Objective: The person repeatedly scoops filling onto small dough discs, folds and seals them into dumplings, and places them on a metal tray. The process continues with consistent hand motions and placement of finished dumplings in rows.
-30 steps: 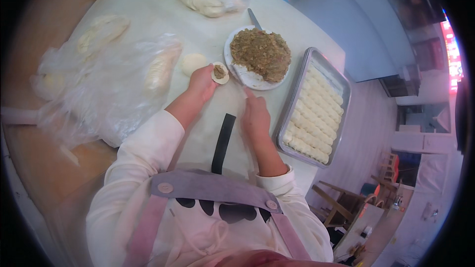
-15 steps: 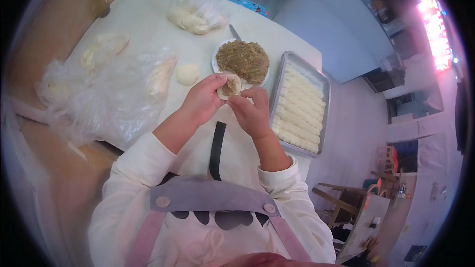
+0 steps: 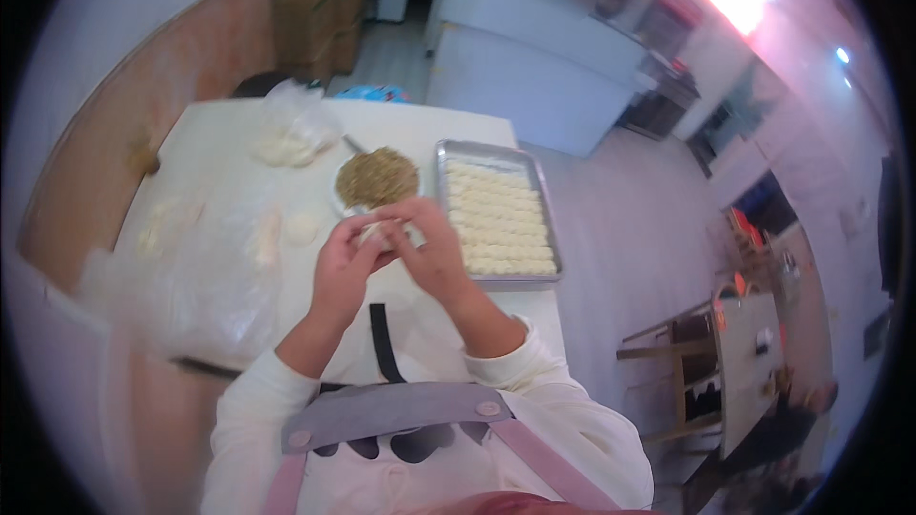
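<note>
Here we are at the desk [image 3: 458, 119], and both hands are in close! The left hand [image 3: 339, 262] cups from its side, the right hand [image 3: 429, 250] arches over from the other, and their fingertips meet on a small dough wrapper [image 3: 374, 232]. It's up off the surface, just in front of the plate [image 3: 337, 196] of brown filling [image 3: 380, 175], mostly hidden by fingers; what's inside I can't tell.

Now, the feel of it: surely light, soft and limp, likely a touch tacky, and easily torn where it's thin. So the rim is the place to pinch, thumb against forefinger, with the belly merely cradled; squeeze the middle and it could split.

Look left, a flat dough round [image 3: 302, 228] lies by itself, probably just as floppy, best lifted by its edge. Right, a metal tray [image 3: 551, 210] carries tidy rows of pale dumplings [image 3: 496, 219].
</note>
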{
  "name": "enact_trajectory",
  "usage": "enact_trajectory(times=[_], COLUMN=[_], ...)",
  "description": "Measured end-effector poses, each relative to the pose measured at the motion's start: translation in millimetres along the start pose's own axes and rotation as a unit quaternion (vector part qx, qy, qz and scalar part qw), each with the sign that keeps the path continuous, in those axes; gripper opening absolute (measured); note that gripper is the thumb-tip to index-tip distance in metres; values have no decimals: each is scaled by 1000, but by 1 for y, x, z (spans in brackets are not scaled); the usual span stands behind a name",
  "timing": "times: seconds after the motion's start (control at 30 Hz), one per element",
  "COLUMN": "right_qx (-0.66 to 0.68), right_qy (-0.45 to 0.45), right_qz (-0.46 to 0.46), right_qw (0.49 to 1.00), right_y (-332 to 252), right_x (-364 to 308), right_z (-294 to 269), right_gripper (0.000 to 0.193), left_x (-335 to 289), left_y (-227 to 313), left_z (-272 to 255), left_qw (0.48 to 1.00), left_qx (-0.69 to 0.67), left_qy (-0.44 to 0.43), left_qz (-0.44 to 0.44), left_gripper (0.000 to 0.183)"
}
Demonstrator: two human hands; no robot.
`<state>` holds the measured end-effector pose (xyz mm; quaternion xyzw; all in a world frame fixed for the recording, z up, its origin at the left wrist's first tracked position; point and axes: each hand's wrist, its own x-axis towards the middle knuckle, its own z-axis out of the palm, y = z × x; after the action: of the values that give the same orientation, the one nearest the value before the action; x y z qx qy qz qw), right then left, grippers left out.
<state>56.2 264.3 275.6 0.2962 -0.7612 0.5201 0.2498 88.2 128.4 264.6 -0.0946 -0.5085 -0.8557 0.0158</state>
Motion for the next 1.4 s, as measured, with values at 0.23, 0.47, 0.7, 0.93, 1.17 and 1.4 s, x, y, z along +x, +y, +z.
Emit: enact_trajectory(times=[0.23, 0.47, 0.7, 0.93, 1.17, 1.4], right_qx=[74, 135, 220, 369, 412, 444], right_qy=[28, 26, -5, -16, -32, -34], right_qz=[-80, -1, 92, 181, 244, 220], right_qw=[994, 991, 971, 911, 877, 868], right_y=[-47, -46, -33, -39, -37, -25], right_x=[-7, -22, -30, -23, -21, -25], right_z=[-19, -12, -9, -8, -9, -2], right_gripper=[18, 18, 25, 28, 27, 25], left_x=[-11, -4, -8, -8, -9, -9], left_y=[-3, 11, 12, 16, 21, 13], left_z=[-1, 14, 16, 13, 13, 11], left_qw=[963, 887, 896, 890, 880, 916], left_qx=[128, 328, 319, 342, 363, 299], left_qy=[-52, -68, -79, -74, -95, -78], left_qz=[231, 317, 297, 291, 292, 256], left_gripper=[25, 39, 39, 35, 26, 26])
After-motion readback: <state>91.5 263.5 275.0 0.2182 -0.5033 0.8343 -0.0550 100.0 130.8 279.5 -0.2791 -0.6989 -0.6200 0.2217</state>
